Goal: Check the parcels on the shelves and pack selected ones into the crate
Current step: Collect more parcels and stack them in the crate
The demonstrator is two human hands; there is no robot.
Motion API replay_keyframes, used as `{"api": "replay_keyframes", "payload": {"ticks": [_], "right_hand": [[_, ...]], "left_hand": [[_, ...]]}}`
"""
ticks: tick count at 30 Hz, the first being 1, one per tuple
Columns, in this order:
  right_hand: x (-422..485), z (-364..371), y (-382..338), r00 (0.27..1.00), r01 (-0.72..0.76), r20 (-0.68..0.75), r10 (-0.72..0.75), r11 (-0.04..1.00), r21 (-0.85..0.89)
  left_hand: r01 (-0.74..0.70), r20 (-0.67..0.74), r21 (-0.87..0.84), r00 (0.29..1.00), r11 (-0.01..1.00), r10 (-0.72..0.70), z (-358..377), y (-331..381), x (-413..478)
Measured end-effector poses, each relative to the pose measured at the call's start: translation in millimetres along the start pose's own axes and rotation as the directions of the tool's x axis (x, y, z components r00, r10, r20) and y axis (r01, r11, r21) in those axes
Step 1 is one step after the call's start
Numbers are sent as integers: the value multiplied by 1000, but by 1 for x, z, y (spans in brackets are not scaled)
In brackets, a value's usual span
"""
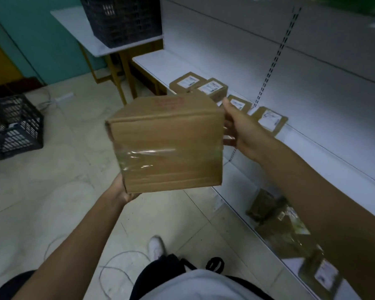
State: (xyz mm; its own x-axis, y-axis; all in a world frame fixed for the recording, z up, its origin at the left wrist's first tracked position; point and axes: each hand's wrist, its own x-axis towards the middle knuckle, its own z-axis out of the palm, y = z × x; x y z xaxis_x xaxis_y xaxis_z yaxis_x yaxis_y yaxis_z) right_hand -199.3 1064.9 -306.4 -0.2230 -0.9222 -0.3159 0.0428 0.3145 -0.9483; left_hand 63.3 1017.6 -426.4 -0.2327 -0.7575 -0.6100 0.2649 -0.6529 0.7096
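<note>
I hold a brown cardboard parcel (167, 144) in mid-air in front of me, with clear tape across its near face and red print on top. My left hand (120, 189) supports its lower left corner from beneath, mostly hidden by the box. My right hand (240, 128) grips its right side, thumb over the top edge. Several smaller labelled parcels (212, 88) lie on the white shelf (152, 61) behind. A dark plastic crate (11, 126) stands on the floor at the left.
A second dark crate (121, 20) sits on a white-topped wooden table (74, 24) at the back. More parcels (275, 215) lie on the lower shelf at the right. Loose cables (117, 258) run over the tiled floor near my shoe (156, 245).
</note>
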Motion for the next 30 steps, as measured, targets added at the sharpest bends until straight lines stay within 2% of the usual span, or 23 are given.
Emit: {"api": "replay_keyframes", "payload": {"ticks": [3, 6, 8, 11, 13, 17, 20, 24, 26, 30], "right_hand": [[-15, -35, 30, 988, -121, -104, 117, 992, -29], [-29, -55, 66, 973, -62, -229, 13, 977, -206], [-40, -53, 85, 986, 10, -156, -63, 948, -319], [-53, -39, 111, 998, 34, 60, -13, 933, -359], [-53, -30, 130, 987, 15, 154, 36, 948, -319], [-49, -21, 170, 969, -197, 97, 227, 947, -252], [-38, -18, 206, 911, -400, 20, 411, 895, -197], [-12, -22, 244, 880, -474, -130, 457, 864, -170], [3, -30, 265, 810, -577, -177, 559, 814, -70], [37, -58, 327, 609, -728, -208, 765, 644, 234]], "left_hand": [[-161, 36, 227, 987, 960, 157, 26, -15, -16], [-273, 34, 328, 960, 905, 278, 38, -29, -27], [-323, -7, 476, 929, 818, 371, 40, -44, -26], [-324, -13, 701, 885, 635, 465, 47, -65, -25], [-309, -3, 758, 879, 575, 478, 53, -77, -26], [-229, -40, 818, 893, 527, 449, 62, -94, -20], [-142, -98, 838, 911, 527, 401, 61, -107, 1], [-62, -68, 882, 964, 467, 258, 69, -124, 43], [-52, -10, 901, 990, 430, 140, 69, -135, 72], [-39, 54, 937, 998, 348, -34, 67, -170, 119]]}}
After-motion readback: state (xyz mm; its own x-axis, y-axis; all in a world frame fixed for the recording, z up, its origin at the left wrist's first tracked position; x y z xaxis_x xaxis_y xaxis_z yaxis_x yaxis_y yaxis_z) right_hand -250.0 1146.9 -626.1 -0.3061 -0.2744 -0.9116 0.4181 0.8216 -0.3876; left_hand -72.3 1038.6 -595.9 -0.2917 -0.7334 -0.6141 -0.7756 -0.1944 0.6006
